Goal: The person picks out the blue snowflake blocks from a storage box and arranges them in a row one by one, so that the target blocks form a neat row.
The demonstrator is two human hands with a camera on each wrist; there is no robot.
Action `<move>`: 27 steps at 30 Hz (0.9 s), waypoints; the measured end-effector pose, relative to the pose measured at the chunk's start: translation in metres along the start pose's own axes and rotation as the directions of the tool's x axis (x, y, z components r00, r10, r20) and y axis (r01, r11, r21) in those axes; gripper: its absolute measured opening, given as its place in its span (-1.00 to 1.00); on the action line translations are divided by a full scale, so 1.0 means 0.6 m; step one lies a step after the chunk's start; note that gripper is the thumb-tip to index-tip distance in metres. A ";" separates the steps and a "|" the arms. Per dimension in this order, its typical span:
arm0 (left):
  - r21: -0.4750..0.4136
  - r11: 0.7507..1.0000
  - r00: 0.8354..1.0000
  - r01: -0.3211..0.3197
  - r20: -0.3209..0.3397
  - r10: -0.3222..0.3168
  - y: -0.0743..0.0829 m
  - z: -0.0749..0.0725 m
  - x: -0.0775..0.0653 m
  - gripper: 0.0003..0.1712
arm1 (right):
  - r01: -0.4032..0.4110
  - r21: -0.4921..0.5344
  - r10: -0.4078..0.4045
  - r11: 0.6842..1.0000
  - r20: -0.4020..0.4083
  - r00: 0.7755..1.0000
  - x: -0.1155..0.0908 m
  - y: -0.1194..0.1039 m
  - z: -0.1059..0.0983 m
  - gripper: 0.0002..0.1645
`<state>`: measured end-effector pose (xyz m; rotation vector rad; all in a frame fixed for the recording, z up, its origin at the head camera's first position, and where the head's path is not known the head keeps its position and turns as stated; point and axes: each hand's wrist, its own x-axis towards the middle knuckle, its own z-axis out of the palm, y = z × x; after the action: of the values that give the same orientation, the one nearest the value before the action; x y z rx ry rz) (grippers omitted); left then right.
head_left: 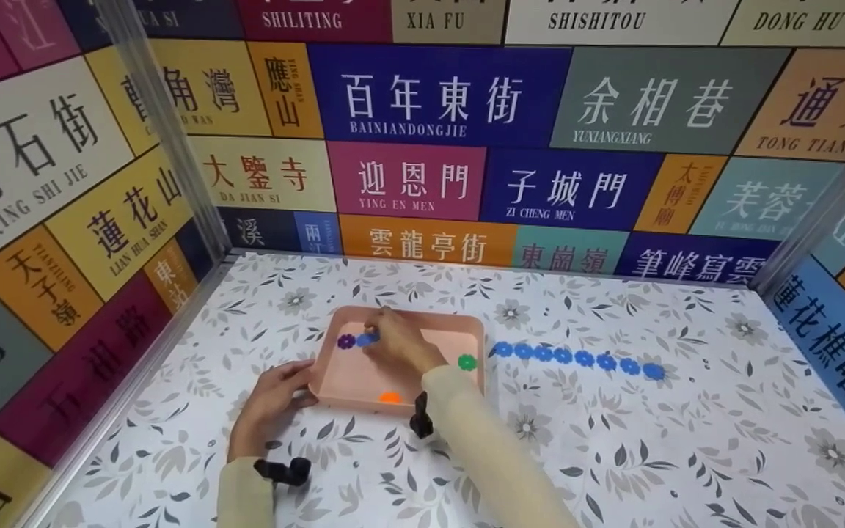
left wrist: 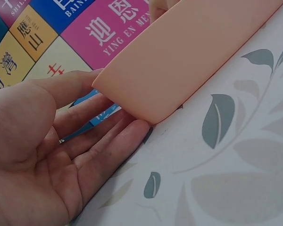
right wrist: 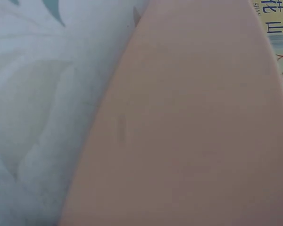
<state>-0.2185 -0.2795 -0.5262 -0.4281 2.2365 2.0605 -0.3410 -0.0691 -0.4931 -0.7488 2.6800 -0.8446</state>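
A shallow pink tray [head_left: 459, 330] stands on the patterned tabletop. My right hand [head_left: 399, 339] reaches inside it, thumb and fingertips at a blue flower-shaped piece [head_left: 365, 340], partly hidden by the fingers. Right beside that lies a purple flower-shaped piece [head_left: 347, 342]. A green one [head_left: 466, 362] is near the tray's right wall, and an orange piece [head_left: 391, 397] shows partly behind the front rim. My left hand [left wrist: 61, 122] rests against the tray's near left corner, its fingers extended along the wall. Only the tray's outer side fills the right wrist view.
To the right of the tray, several blue flower-shaped pieces [head_left: 563, 354] form a long row on the white leaf-print tabletop [head_left: 613, 455]. Walls with coloured sign panels [head_left: 437, 95] stand behind and to the left, with a clear strip [head_left: 166, 323] along the left edge.
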 end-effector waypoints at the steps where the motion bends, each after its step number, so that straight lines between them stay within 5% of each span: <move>1: 0.000 1.000 1.000 -0.004 0.003 0.004 0.000 0.000 0.000 -0.49 | -0.006 0.006 0.006 1.000 0.000 1.000 0.000 0.000 -0.001 -0.53; 19: 0.058 0.998 1.000 0.028 -0.010 -0.027 0.005 0.000 -0.001 -0.48 | 0.039 -0.038 -0.038 0.999 0.007 0.999 0.008 0.002 0.003 -0.64; 27: 0.037 0.999 1.000 0.021 -0.011 -0.020 0.006 0.000 -0.004 -0.47 | 0.025 0.039 -0.025 0.999 0.015 1.000 0.011 0.003 0.003 -0.70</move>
<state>-0.2172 -0.2787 -0.5223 -0.4580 2.2628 2.0079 -0.3468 -0.0722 -0.4958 -0.7785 2.6374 -0.8910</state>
